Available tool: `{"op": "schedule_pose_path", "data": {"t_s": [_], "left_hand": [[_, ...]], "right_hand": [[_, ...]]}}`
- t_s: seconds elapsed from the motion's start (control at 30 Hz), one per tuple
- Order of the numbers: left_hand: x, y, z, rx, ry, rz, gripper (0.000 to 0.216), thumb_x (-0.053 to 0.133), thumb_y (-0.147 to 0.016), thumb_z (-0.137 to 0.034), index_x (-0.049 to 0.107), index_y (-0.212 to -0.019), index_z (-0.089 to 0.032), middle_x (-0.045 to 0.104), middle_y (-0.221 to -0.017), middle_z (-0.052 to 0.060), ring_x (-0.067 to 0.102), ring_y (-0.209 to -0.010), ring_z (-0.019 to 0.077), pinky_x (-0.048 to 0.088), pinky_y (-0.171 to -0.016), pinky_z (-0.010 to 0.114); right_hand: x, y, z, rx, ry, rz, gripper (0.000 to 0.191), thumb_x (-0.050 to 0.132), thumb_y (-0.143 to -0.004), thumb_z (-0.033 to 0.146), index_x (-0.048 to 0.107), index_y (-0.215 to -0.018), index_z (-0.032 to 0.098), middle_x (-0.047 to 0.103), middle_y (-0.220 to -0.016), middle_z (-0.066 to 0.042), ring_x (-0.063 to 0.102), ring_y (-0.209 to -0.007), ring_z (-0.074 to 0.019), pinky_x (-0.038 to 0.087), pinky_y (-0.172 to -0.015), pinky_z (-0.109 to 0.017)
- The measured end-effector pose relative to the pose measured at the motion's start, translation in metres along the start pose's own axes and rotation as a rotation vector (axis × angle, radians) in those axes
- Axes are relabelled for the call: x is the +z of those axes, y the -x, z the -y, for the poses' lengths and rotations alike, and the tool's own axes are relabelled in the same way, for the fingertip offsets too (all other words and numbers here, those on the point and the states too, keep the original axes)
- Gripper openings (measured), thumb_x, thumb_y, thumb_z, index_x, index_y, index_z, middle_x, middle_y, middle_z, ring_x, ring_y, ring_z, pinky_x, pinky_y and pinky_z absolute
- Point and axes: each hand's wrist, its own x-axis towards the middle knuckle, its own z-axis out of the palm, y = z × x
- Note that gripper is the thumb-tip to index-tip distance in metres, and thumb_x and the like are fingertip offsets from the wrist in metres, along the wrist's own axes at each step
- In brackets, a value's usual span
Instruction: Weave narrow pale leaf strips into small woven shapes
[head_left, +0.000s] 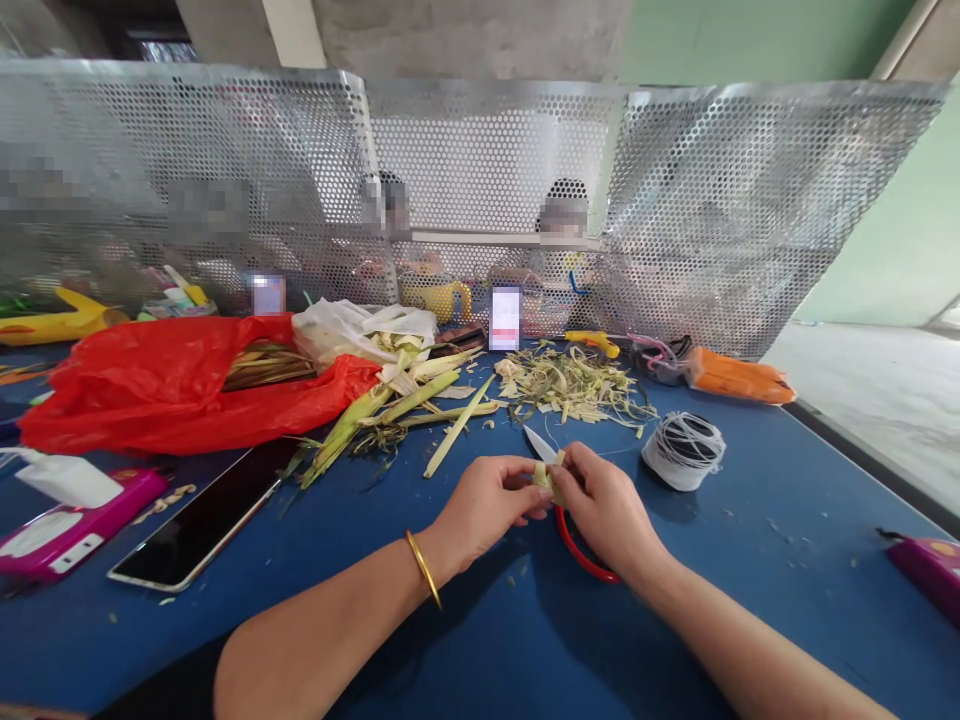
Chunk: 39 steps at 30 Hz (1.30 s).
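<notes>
We judge the work to be about midway: one small piece is being shaped in our fingers, a good share of the stock is already cut up, and plenty lies untouched. At nine o'clock from our hands, one pink case (67,535) lies at the edge of the blue table (787,520), and beside it is one dark-screened phone (202,520). At ten o'clock one red plastic bag (150,390) holds a bundle of dry leaves not yet used, with one white plastic bag (360,325) just behind it at eleven. Loose green stalks (390,410) spill out toward us; we count about five, though they overlap too much to be sure. Our left hand (487,505), with one gold bangle (424,568) on the wrist, has thumb and fingers pinched shut on the one folded leaf piece (546,482), which is held between both hands near the table's middle. Our right hand (607,510) pinches the same piece from the other side, fingers closed. One pair of scissors (581,555) seems tucked under that palm, the red loop at six o'clock and the pale blade tip pointing to eleven. At twelve o'clock one heap of trimmings (570,382) shows what is done. At two o'clock stands one spool of white thread (684,450), with one orange object (739,375) beyond it, and at four o'clock lies a second pink case (930,570).
</notes>
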Motion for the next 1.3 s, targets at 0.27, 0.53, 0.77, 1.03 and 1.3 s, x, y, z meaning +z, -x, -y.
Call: {"op": "schedule_pose_path", "data": {"t_s": [0.27,0.53,0.77,1.03,1.3], "left_hand": [[0.004,0.002,-0.002,-0.113,0.171,-0.153,0.027,0.074,-0.070,-0.023,0.063,-0.093,-0.014,0.071,-0.074,0.006,0.067,-0.068,0.0157,0.047,-0.058,0.022],[0.002,-0.002,-0.002,-0.088,0.238,-0.197,0.025,0.077,-0.066,-0.026,0.066,-0.086,-0.015,0.069,-0.067,0.004,0.065,-0.057,0.0135,0.049,-0.057,0.023],[-0.004,-0.003,-0.007,-0.100,0.277,-0.215,0.024,0.069,-0.070,-0.017,0.058,-0.092,-0.018,0.067,-0.065,0.001,0.064,-0.054,0.0125,0.047,-0.054,0.021],[-0.005,-0.003,-0.008,-0.116,0.300,-0.214,0.019,0.064,-0.073,-0.013,0.054,-0.088,-0.018,0.064,-0.060,-0.001,0.062,-0.053,0.0113,0.048,-0.055,0.021],[-0.005,-0.006,-0.005,-0.128,0.339,-0.213,0.019,0.063,-0.073,-0.014,0.053,-0.088,-0.018,0.064,-0.059,0.000,0.060,-0.054,0.0111,0.050,-0.057,0.023]], "right_hand": [[0.008,-0.003,-0.003,0.102,-0.286,-0.008,0.028,0.048,-0.083,0.036,0.041,-0.061,0.021,0.043,-0.055,0.005,0.039,-0.054,-0.0115,0.030,-0.049,-0.023],[0.011,-0.003,-0.003,0.234,-0.586,0.033,0.024,0.057,-0.078,0.044,0.050,-0.078,0.021,0.051,-0.052,0.006,0.042,-0.045,-0.0108,0.030,-0.043,-0.022],[0.001,-0.001,0.003,0.098,-0.733,0.047,0.027,0.065,-0.076,0.041,0.055,-0.088,0.019,0.058,-0.070,0.002,0.051,-0.059,-0.0122,0.040,-0.054,-0.025],[0.000,0.000,0.004,-0.010,-0.689,-0.031,0.030,0.069,-0.072,0.030,0.054,-0.097,0.021,0.058,-0.088,-0.001,0.059,-0.077,-0.0146,0.049,-0.069,-0.027],[-0.003,0.001,0.007,0.030,-0.701,-0.056,0.018,0.067,-0.077,0.033,0.062,-0.087,0.020,0.068,-0.078,-0.002,0.064,-0.071,-0.0164,0.049,-0.066,-0.027]]}}
